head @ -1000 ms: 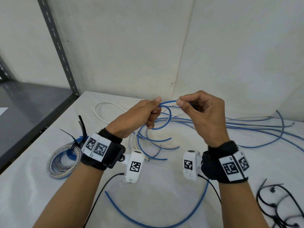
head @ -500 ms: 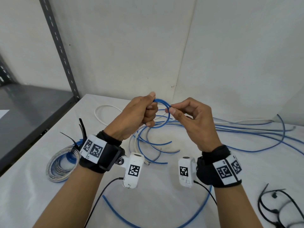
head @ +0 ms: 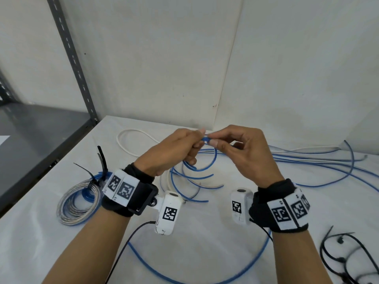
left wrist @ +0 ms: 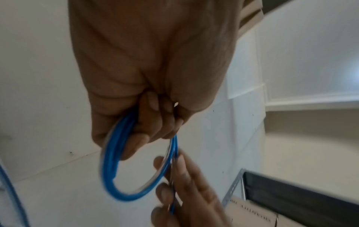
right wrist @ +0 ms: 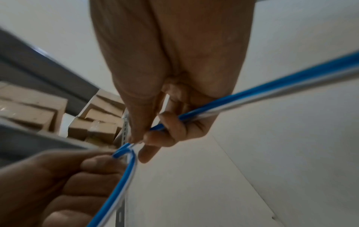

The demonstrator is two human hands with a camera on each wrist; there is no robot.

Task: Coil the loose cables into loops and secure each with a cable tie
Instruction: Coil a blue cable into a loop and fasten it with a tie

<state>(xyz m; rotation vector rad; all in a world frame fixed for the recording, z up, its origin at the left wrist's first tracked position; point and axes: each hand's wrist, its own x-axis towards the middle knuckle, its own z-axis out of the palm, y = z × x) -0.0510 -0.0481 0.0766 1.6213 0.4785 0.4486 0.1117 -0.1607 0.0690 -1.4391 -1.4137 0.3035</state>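
Both hands are raised over the white table [head: 205, 232], working one thin blue cable [head: 213, 162]. My left hand [head: 174, 150] grips a small loop of that blue cable [left wrist: 112, 161] in its curled fingers. My right hand [head: 231, 148] pinches the same strand between thumb and forefinger right beside the left thumb, and the blue cable [right wrist: 252, 96] trails off to the right through its fingers. A long slack run of the cable [head: 258, 257] lies on the table under my wrists. A finished grey and blue coil [head: 75, 206], bound with black cable ties [head: 102, 160], lies at the left.
Loose blue cables [head: 317, 160] and a white cable [head: 131, 134] spread across the back of the table. Spare black cable ties [head: 344, 257] lie at the front right. A dark metal shelf [head: 37, 136] with an upright post [head: 69, 54] stands left; walls close the back.
My right hand has moved left until its pinch meets the left thumb, laying the strand onto the loop. The loop in my left hand has closed up.
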